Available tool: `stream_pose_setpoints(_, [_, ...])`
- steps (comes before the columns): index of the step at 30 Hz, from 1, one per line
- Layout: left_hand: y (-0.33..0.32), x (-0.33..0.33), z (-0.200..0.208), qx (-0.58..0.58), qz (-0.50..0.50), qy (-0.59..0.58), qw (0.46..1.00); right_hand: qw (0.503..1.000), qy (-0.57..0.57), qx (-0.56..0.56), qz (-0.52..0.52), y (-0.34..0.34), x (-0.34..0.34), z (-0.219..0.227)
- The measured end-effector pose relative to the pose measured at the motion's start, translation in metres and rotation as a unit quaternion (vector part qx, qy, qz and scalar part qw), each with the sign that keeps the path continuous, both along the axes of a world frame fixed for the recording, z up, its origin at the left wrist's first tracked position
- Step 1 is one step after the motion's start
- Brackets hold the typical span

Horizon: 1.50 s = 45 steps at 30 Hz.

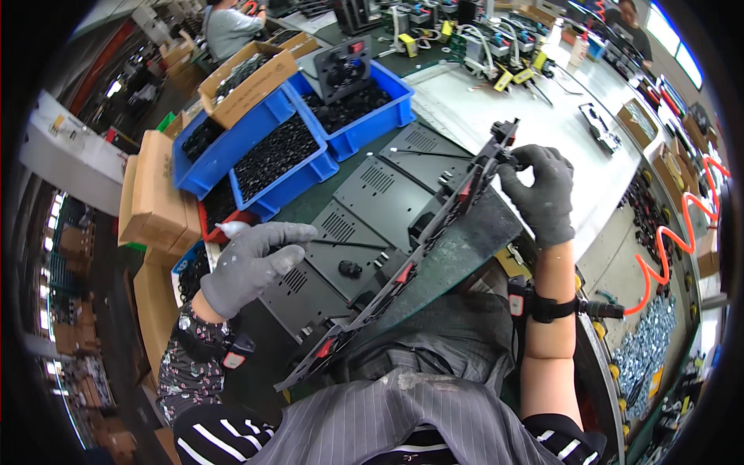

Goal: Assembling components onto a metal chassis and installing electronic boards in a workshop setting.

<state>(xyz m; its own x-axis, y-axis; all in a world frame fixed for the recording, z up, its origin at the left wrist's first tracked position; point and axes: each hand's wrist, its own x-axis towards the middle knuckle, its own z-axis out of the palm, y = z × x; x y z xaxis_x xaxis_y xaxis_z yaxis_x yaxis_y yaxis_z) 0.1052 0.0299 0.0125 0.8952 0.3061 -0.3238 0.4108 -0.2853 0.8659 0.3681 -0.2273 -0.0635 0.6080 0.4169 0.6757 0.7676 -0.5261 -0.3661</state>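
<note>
My right hand [540,194], in a grey glove, pinches the far end of a long black panel [422,246] with red pieces along it. The panel is tilted on its edge, running from lower left to upper right in front of me. My left hand [252,267], gloved in grey too, hovers with fingers stretched and thumb apart, holding nothing. Beneath and past its fingertips lie flat dark grey vented plates [380,186], side by side on the bench. A thin black rod [349,244] and a small black knob-like part [350,269] rest on the plates. A white tip [232,229] shows behind my left hand.
Blue bins [271,174] of small black parts stand at the left, with cardboard boxes [159,190] beside them. White worktop [465,101] spans the far right, bearing wired assemblies [488,54]. A red coiled hose [663,232] hangs right. Other people [231,31] are farther off.
</note>
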Motion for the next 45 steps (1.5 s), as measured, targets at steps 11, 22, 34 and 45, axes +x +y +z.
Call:
stream_pose_setpoints(11, [0.057,-0.082,-0.009,0.181,0.183,-0.033,0.966,0.946,0.302,0.049,0.106,0.011,0.017,-0.007])
stream_pose_setpoints(22, [0.159,-0.186,-0.055,0.412,0.291,0.213,0.837,0.979,0.177,0.097,0.008,0.015,0.002,-0.04])
stream_pose_setpoints(34, [0.179,-0.166,-0.077,0.343,0.189,0.32,0.863,0.951,0.271,0.147,0.039,0.007,0.013,-0.056])
stream_pose_setpoints(45, [0.197,-0.196,-0.088,0.093,0.387,0.089,0.913,0.932,0.304,0.191,0.055,0.005,0.011,-0.064])
